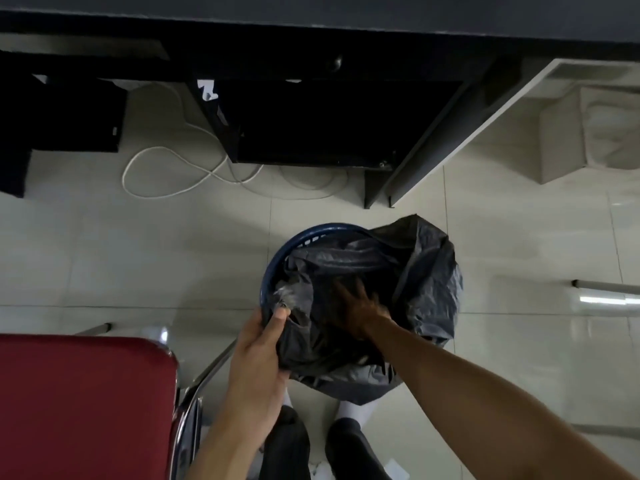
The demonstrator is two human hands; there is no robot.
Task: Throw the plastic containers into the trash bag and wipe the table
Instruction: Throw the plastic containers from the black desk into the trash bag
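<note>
Pale floor tiles fill the view. At lower centre, the left hand grips the rim of the dark grey plastic trash bag, probably to keep its mouth open. The right hand reaches inside with fingers spread, holding nothing visible. The bag lines a round blue plastic basket. No plastic containers show. A dark tabletop spans the top edge.

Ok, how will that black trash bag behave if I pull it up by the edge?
Probably floppy: the black trash bag is crumpled and sags over the rim of the blue bin. Likely light, since it bunches where the left hand pinches it. Its film looks glossy, so a loose grip may slip.
</note>
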